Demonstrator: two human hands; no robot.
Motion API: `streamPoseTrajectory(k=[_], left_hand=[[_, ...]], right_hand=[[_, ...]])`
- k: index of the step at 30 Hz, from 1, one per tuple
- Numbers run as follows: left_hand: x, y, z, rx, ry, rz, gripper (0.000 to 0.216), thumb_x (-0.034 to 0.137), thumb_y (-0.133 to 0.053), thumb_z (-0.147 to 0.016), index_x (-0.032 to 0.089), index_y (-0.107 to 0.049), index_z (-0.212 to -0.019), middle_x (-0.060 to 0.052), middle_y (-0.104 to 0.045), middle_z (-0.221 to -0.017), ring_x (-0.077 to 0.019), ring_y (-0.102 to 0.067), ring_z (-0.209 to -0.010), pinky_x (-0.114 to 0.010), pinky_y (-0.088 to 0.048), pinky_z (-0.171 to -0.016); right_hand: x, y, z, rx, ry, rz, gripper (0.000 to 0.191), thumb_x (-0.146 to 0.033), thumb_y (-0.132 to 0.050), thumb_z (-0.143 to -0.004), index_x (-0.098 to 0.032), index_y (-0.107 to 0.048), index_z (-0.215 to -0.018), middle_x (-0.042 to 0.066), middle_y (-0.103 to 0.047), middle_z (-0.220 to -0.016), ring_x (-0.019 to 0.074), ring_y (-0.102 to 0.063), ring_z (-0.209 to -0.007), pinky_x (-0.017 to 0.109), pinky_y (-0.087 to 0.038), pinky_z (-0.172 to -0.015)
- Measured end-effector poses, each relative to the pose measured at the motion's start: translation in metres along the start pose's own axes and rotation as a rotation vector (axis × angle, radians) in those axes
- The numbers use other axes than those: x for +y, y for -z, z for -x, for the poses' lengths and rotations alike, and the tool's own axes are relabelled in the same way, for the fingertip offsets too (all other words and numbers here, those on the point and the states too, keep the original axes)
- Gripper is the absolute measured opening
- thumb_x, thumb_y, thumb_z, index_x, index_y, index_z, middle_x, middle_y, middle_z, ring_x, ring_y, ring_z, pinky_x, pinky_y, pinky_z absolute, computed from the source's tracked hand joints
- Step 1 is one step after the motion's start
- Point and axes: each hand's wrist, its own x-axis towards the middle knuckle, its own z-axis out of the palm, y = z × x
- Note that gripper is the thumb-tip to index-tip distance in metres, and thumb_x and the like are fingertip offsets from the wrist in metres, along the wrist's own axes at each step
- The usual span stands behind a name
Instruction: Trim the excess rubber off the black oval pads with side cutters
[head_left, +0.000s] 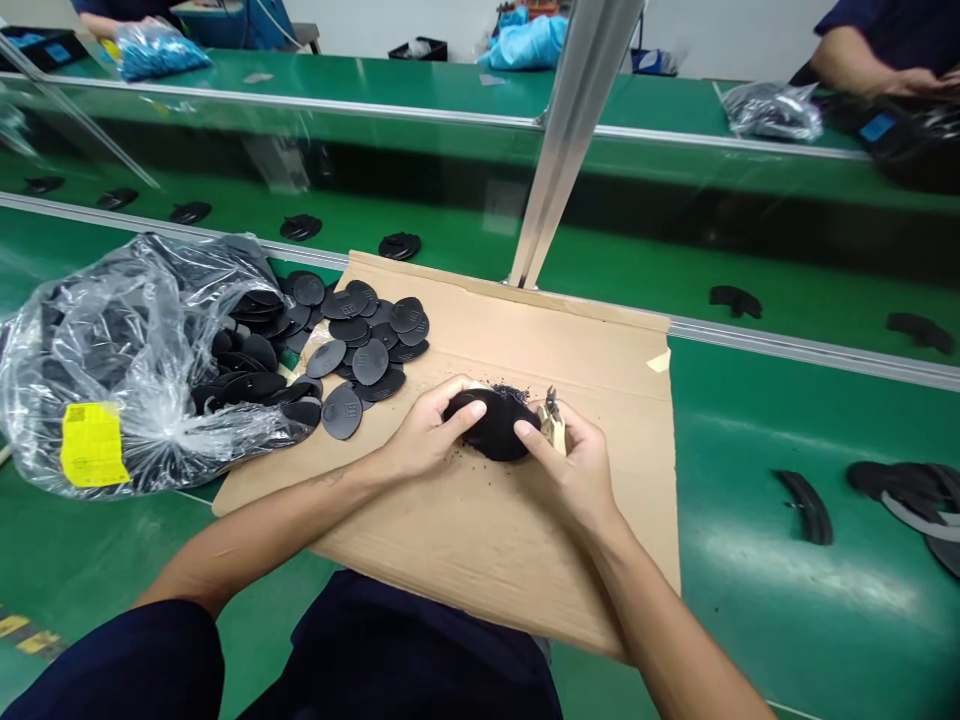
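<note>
Pinching opposite ends of a black oval piece [495,435] over the cardboard [450,540], my left hand [435,430] and right hand [576,455] seem to steady it; the latter also clasps nippers [555,432]. The cardboard likely catches crumbs [512,391].

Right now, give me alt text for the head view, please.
The left hand and right hand hold a flat black oval piece over a brown cardboard sheet; the right also holds a dark-tipped tool with a pale handle. At left, a pile of black oval discs lies beside a clear plastic bag bearing a yellow label.
</note>
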Motion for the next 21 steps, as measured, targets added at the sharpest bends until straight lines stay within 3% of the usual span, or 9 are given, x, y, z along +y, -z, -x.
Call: streamPoseTrajectory(k=[3, 9, 14, 21], left_hand=[[-0.001, 0.005, -0.003, 0.049, -0.038, -0.011, 0.046, 0.062, -0.068, -0.09, 0.016, -0.072, -0.093, -0.008, -0.066, -0.096, -0.0204, -0.064, -0.096, -0.032, -0.054, -0.089], [-0.009, 0.003, -0.001, 0.028, 0.058, 0.167, 0.038, 0.05, -0.081, -0.082, 0.014, -0.072, -0.093, -0.004, -0.066, -0.091, -0.015, -0.067, -0.081, -0.025, -0.057, -0.074], [-0.012, -0.001, 0.003, 0.069, 0.031, 0.061, 0.034, 0.043, -0.084, -0.081, 0.016, -0.075, -0.1, -0.005, -0.06, -0.096, -0.0143, -0.063, -0.082, -0.022, -0.055, -0.068], [-0.013, 0.0, 0.006, 0.01, 0.011, -0.034, 0.032, 0.041, -0.075, -0.089, 0.017, -0.071, -0.109, -0.006, -0.06, -0.101, -0.0154, -0.062, -0.084, -0.023, -0.053, -0.069]], right_hand=[[-0.001, 0.0, 0.0, 0.058, 0.011, 0.021, 0.033, -0.051, -0.077, -0.081, -0.021, -0.063, -0.088, -0.001, -0.061, -0.075, 0.0142, -0.053, -0.066, 0.028, -0.05, -0.065], [-0.002, -0.002, -0.001, 0.026, -0.013, 0.011, 0.034, -0.05, -0.077, -0.08, -0.021, -0.06, -0.083, -0.002, -0.057, -0.073, 0.0138, -0.051, -0.066, 0.027, -0.047, -0.063], [-0.002, -0.003, 0.0, -0.004, -0.065, -0.068, 0.036, -0.051, -0.079, -0.078, -0.021, -0.06, -0.083, -0.001, -0.058, -0.075, 0.0136, -0.05, -0.067, 0.026, -0.046, -0.063], [-0.002, -0.003, 0.001, -0.015, -0.082, -0.067, 0.039, -0.054, -0.08, -0.076, -0.021, -0.06, -0.082, -0.002, -0.055, -0.073, 0.0131, -0.048, -0.065, 0.026, -0.043, -0.061]])
